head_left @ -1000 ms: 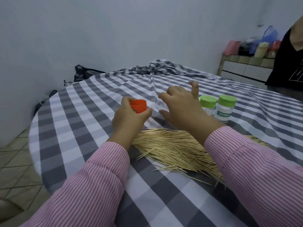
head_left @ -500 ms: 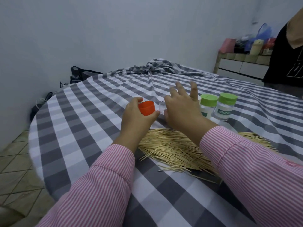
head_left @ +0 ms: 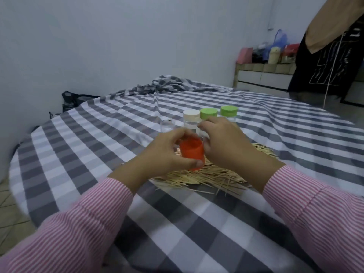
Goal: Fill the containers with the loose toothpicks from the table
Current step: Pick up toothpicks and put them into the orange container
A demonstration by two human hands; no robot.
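Note:
A pile of loose toothpicks (head_left: 208, 179) lies on the checked tablecloth (head_left: 94, 146), just below my hands. My left hand (head_left: 163, 157) grips an orange cap (head_left: 191, 153) above the pile, thumb under it. My right hand (head_left: 224, 143) closes on the cap's right side with curled fingers; its thumb is hidden. Behind my hands an open clear container (head_left: 167, 126) stands beside a white-lidded container (head_left: 191, 119) and two green-lidded containers (head_left: 208, 113) (head_left: 229, 110), whose bodies my right hand partly hides.
A person in a black shirt (head_left: 323, 62) stands at the table's far right. A low cabinet (head_left: 262, 77) with bags on top stands against the back wall. The cloth bunches at the far edge (head_left: 167, 83). The table's rounded left edge drops to tiled floor.
My left hand has lifted the orange cap toward me, over the pile. My right hand has drawn back from the containers and closed onto the cap. The camera has tilted up.

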